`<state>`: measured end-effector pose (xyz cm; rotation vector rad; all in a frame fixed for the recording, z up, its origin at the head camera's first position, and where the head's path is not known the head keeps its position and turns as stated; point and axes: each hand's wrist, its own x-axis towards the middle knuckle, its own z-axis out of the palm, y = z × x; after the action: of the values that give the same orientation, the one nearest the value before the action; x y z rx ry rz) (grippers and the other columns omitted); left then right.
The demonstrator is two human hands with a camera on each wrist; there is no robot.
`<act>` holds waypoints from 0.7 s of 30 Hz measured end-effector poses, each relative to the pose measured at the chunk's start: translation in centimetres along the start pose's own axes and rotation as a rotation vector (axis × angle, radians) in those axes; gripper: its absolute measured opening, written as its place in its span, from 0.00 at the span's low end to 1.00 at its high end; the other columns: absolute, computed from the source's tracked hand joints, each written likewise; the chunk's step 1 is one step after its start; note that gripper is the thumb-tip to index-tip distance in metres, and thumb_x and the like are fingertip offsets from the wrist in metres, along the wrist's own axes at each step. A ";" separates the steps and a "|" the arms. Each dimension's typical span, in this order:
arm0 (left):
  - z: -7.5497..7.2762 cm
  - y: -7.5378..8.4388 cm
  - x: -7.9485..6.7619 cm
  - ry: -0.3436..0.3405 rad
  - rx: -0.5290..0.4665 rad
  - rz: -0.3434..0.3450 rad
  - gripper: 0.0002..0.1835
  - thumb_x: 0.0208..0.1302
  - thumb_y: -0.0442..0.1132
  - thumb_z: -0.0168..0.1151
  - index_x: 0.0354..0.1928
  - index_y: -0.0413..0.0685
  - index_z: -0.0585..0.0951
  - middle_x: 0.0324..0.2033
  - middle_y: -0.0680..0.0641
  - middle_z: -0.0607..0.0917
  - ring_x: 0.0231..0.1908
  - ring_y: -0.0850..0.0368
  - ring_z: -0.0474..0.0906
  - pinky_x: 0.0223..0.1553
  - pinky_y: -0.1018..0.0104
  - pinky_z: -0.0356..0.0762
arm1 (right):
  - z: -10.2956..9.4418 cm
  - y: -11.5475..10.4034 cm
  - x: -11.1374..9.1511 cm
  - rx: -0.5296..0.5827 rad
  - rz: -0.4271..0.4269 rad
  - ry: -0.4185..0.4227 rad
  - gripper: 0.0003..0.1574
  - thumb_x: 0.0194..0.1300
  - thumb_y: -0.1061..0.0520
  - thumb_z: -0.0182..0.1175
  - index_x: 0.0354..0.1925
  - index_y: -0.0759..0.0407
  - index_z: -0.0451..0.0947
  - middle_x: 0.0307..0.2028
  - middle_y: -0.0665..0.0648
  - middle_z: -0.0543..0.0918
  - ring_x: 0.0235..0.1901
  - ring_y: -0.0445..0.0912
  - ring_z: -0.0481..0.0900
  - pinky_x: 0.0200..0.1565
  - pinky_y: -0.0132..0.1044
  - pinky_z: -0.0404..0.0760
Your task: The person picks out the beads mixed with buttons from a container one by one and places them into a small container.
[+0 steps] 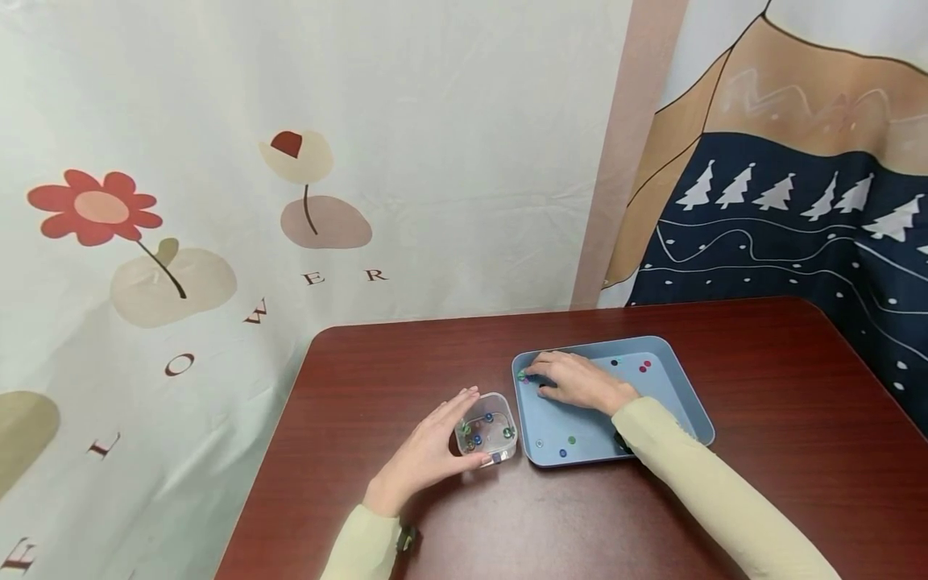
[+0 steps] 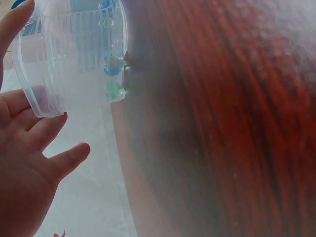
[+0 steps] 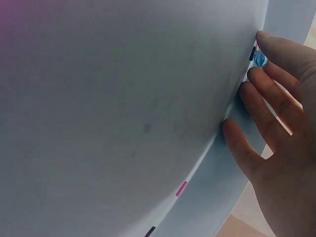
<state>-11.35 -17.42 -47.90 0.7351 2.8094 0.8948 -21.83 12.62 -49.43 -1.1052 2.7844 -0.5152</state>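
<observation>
My left hand (image 1: 428,451) holds a small clear plastic container (image 1: 495,441), thumb on its near side and fingers on its far left side. Several glass marbles (image 2: 112,64) lie on the container's bottom in the left wrist view. Over the left part of a blue tray (image 1: 602,447) is my right hand (image 1: 580,383), fingers spread and loosely bent. Its fingertips reach down to the tray floor. In the right wrist view a blue-and-clear marble (image 3: 260,58) sits between thumb and index finger; no firm pinch shows.
Near the tray's front wall lie a blue marble (image 1: 562,453), a clear marble (image 1: 540,443) and a small green disc (image 1: 572,440). Red discs (image 1: 644,367) and a black disc (image 1: 614,362) lie toward its back. The brown table (image 1: 580,524) ends at printed curtains (image 1: 464,161).
</observation>
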 end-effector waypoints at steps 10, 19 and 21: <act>0.2 -0.1 0.0 0.007 0.004 0.002 0.52 0.57 0.63 0.75 0.79 0.50 0.65 0.78 0.50 0.65 0.77 0.50 0.60 0.73 0.41 0.61 | 0.1 0.0 -0.1 0.001 0.009 0.026 0.23 0.68 0.56 0.71 0.60 0.57 0.84 0.54 0.54 0.84 0.56 0.48 0.81 0.61 0.46 0.80; 0.2 -0.1 0.0 0.008 0.007 0.000 0.52 0.57 0.63 0.74 0.79 0.51 0.64 0.78 0.49 0.64 0.77 0.49 0.60 0.73 0.40 0.61 | 0.1 0.1 -0.1 0.004 -0.010 0.045 0.18 0.68 0.56 0.71 0.55 0.55 0.87 0.50 0.51 0.85 0.51 0.45 0.81 0.57 0.43 0.82; 0.1 -0.1 0.0 0.012 0.010 0.007 0.52 0.57 0.64 0.74 0.79 0.50 0.65 0.78 0.48 0.64 0.76 0.48 0.60 0.72 0.39 0.62 | 0.1 0.1 -0.1 0.005 -0.017 0.052 0.17 0.67 0.57 0.71 0.54 0.55 0.87 0.49 0.51 0.85 0.50 0.45 0.81 0.56 0.42 0.82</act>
<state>-11.33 -17.44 -48.07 0.7446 2.8256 0.8893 -21.85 12.72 -49.59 -1.1313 2.8189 -0.5597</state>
